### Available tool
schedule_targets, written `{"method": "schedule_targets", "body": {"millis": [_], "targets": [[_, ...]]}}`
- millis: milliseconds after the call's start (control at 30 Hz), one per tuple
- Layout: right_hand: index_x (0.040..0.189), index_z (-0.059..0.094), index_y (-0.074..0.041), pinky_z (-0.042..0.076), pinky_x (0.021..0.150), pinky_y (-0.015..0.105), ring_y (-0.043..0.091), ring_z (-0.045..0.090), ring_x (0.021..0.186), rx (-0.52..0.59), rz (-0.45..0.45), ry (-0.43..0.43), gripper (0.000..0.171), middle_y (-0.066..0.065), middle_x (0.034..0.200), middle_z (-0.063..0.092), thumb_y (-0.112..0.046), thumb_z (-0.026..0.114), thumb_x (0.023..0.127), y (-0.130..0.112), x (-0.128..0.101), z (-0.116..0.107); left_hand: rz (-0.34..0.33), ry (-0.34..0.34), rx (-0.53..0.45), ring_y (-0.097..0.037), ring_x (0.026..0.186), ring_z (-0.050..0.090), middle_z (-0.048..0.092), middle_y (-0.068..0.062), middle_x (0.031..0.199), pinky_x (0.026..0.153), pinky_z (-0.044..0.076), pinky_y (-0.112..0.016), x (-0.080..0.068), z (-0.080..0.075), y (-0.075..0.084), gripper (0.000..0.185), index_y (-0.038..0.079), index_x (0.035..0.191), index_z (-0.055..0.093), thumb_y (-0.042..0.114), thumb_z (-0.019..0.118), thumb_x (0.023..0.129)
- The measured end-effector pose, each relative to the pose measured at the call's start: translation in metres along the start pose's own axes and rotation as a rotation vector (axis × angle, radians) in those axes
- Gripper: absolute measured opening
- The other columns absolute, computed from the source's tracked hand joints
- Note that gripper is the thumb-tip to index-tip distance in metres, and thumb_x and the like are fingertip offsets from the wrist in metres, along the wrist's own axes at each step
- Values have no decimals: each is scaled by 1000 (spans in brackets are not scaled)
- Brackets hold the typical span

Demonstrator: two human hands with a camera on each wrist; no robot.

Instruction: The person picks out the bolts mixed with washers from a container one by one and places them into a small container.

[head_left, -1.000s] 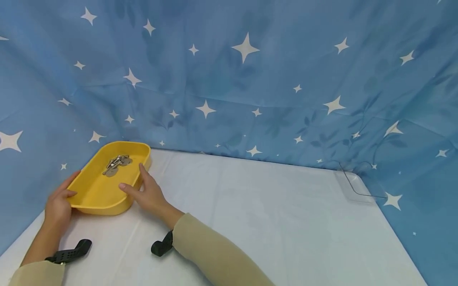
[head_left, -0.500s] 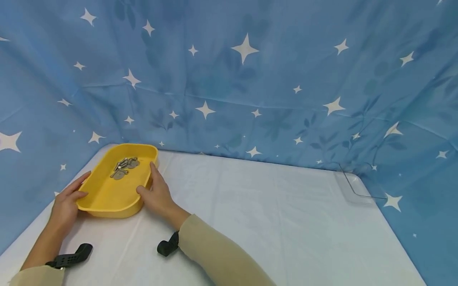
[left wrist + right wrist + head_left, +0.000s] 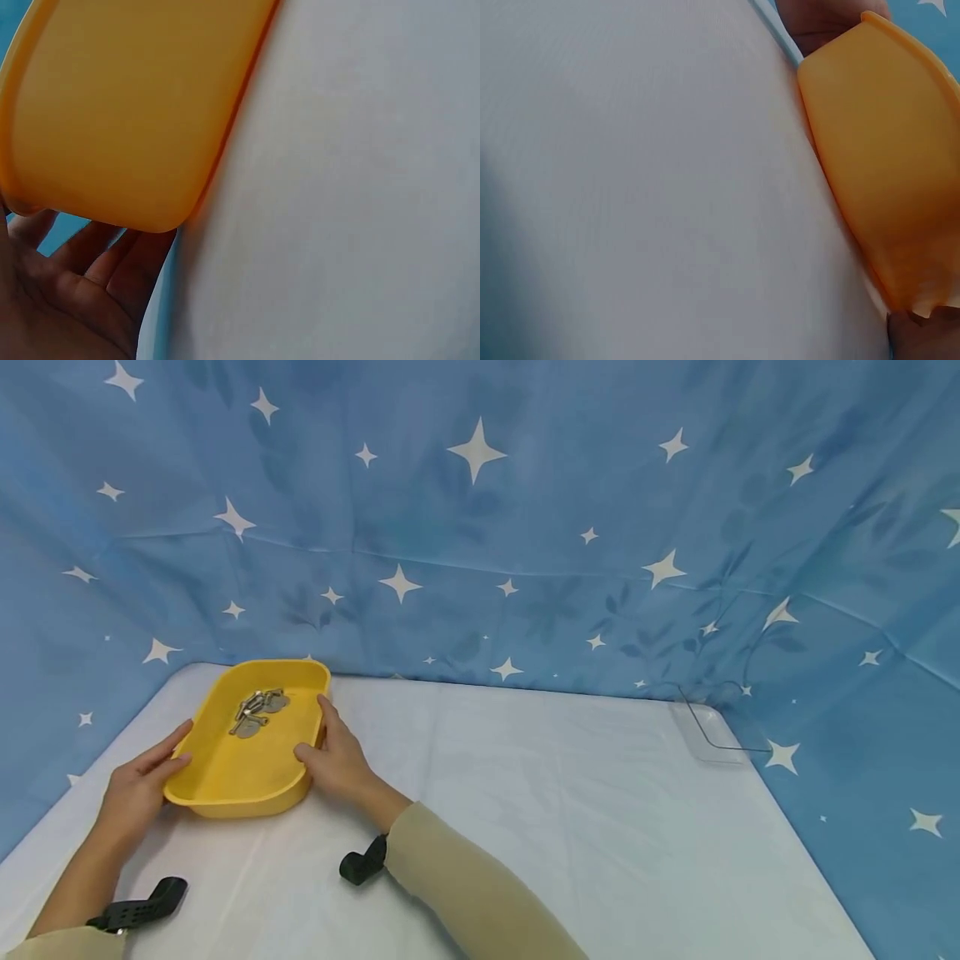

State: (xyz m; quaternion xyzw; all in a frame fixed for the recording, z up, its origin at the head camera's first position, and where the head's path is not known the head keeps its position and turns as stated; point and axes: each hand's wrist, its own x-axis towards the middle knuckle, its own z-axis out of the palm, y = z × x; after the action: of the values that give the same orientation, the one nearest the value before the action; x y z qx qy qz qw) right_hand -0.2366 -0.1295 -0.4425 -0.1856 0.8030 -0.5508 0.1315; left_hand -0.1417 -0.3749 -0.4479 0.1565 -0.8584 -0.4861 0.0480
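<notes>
Landmark: shallow yellow plastic tray (image 3: 225, 777) with rounded corners, sitting on the white cloth-covered table (image 3: 570, 827) near its far left corner.

Left of the tray: left hand (image 3: 138, 789), thumb over the near left rim, straight fingers laid flat along the outer wall, seen from the left wrist as an open palm (image 3: 67, 300) under the tray's yellow corner (image 3: 127, 112). Not wrapped around the rim; pressing, not clenching. Nearer than the tray, by that wrist: black perforated strap (image 3: 138, 906) lying on the table.

Inside the tray, toward its far end: small heap of grey metal tags and keys (image 3: 257, 710), lying loose on the yellow floor, too small to sort out piece by piece. Tray otherwise plain, glossy, smooth-walled, flat on the table. No readable writing anywhere on it.

Right of the tray: right hand (image 3: 337, 760), thumb on the near rim, index finger stretched along the right wall, touching it; fingers fairly straight, steadying rather than grasping. Beige sleeve (image 3: 465, 893) running back from it, second black strap (image 3: 362, 864) at the wrist.

Far right of the tray, at the table's far right corner: clear plastic tray (image 3: 708, 735), well apart. Behind everything: blue curtain with white stars (image 3: 480, 527).
</notes>
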Motion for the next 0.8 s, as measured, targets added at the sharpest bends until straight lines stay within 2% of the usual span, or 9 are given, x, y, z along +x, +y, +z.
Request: {"method": "schedule_targets", "body": {"millis": [100, 200, 333, 433, 500, 533, 600, 733, 800], "targets": [[162, 21, -31, 32, 125, 33, 4, 34, 149, -19, -12, 14, 82, -8, 163, 36, -25, 57, 88, 3, 0, -8, 45, -33, 32, -32, 158, 19, 7, -12, 170, 124, 35, -38, 2, 6, 10, 57, 31, 161, 17, 42, 34, 108], [162, 22, -31, 32, 125, 36, 7, 34, 150, -46, -22, 21, 82, -7, 163, 36, -26, 57, 88, 7, -1, -15, 103, -69, 23, -51, 153, 1, 2, -19, 169, 120, 5, -71, 3, 12, 18, 58, 23, 163, 12, 38, 28, 109], [162, 20, -30, 32, 126, 37, 8, 34, 151, -71, -26, 11, 83, -7, 164, 35, -26, 56, 88, 11, -4, -23, 140, -89, 1, -44, 155, -2, 1, -15, 169, 123, -1, -67, 2, 19, 21, 58, 18, 163, 9, 36, 24, 110], [163, 18, -27, 31, 126, 35, 7, 35, 149, -70, -45, 4, 83, -4, 164, 36, -26, 54, 88, 13, -6, -29, 172, -104, 18, -37, 157, -2, 1, -12, 170, 131, 1, -39, 1, 23, 22, 57, 19, 163, 8, 35, 21, 110], [163, 18, -26, 33, 125, 34, 7, 39, 146, -70, -60, 6, 83, 0, 162, 40, -26, 54, 88, 15, -7, -34, 196, -117, 33, -36, 157, 0, 1, -12, 170, 127, 2, -20, 1, 26, 25, 56, 20, 163, 7, 34, 21, 111], [163, 18, -26, 33, 125, 33, 6, 40, 145, -69, -61, 6, 83, 1, 162, 41, -26, 53, 88, 16, -7, -37, 201, -124, 39, -37, 157, 1, 2, -13, 170, 127, 2, -20, 1, 27, 27, 56, 20, 163, 7, 34, 21, 111], [163, 19, -26, 38, 121, 31, 6, 46, 138, -69, -61, 10, 82, 2, 158, 45, -26, 53, 88, 19, -9, -43, 203, -145, 43, -41, 156, 2, 3, -15, 170, 129, 4, -26, 2, 31, 32, 56, 20, 163, 6, 34, 21, 111], [163, 18, -26, 45, 114, 27, 9, 54, 129, -42, -51, 15, 81, 4, 154, 50, -23, 53, 90, 26, -13, -57, 196, -185, 48, -48, 153, 8, 8, -19, 169, 121, 11, -65, 5, 41, 44, 59, 19, 164, 7, 37, 25, 111], [163, 19, -26, 47, 112, 27, 11, 56, 129, -22, -44, 25, 81, 5, 155, 48, -21, 54, 90, 29, -15, -65, 197, -204, 69, -50, 152, 13, 10, -20, 169, 117, 19, -66, 8, 46, 50, 61, 19, 164, 8, 40, 28, 110]]}}
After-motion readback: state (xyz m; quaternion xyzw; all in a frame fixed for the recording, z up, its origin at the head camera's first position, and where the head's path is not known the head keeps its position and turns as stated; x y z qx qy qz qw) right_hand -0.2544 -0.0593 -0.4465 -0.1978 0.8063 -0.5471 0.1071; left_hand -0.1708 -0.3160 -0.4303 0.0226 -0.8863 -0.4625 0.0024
